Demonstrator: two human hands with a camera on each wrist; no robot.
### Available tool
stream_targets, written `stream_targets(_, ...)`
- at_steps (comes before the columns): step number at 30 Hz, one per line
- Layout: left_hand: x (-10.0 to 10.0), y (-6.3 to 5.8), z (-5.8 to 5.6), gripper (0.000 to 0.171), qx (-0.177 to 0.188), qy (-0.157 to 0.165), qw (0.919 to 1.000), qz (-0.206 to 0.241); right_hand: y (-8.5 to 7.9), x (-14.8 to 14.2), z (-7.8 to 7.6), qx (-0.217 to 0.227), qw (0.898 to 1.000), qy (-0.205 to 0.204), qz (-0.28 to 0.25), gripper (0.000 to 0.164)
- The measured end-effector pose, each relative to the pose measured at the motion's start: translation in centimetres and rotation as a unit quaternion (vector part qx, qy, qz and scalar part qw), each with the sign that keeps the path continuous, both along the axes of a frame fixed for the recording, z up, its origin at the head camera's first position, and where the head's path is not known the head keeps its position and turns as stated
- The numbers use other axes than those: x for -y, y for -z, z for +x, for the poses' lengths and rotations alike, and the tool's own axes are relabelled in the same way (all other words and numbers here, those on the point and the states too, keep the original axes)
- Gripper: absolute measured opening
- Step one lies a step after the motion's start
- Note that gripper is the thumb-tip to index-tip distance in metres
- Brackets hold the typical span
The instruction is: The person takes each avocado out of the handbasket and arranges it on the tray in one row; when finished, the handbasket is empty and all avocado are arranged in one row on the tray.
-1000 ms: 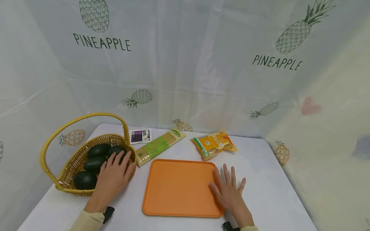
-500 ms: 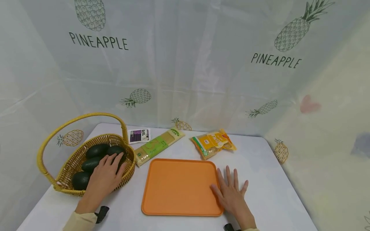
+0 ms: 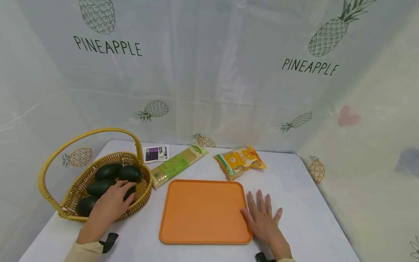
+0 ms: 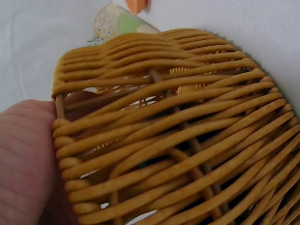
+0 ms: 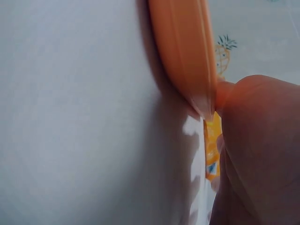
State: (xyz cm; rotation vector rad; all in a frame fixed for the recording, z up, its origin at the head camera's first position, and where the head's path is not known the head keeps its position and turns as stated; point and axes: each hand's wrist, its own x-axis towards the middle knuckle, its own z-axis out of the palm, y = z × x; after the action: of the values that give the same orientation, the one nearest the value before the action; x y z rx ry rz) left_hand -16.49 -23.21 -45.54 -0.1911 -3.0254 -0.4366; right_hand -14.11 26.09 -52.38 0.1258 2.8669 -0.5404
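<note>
L hand (image 3: 110,204) is down in the wicker basket (image 3: 144,199), fingers bent over a dark green fruit (image 3: 129,193); can't tell if they're actually gripping it bc the hand covers most of it. 4 other dark fruits (image 3: 109,171) sit just past & left of those fingers. R hand (image 3: 264,222) has fingers spread straight, thumb on the R rim of the orange tray (image 3: 204,211). Yellow pkg (image 3: 240,162) is beyond the R fingers, green pkg (image 3: 178,166) + purple/white sachet (image 3: 156,154) beyond the L ones.
</note>
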Motion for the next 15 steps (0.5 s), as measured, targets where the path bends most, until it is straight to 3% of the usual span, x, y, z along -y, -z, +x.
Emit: stream_targets(15,1.2,0.1,-1.4,0.053,0.058,0.054,0.9960,0.041,-0.7,-0.2,0.4,0.046,0.999,0.018,-0.015,0.086)
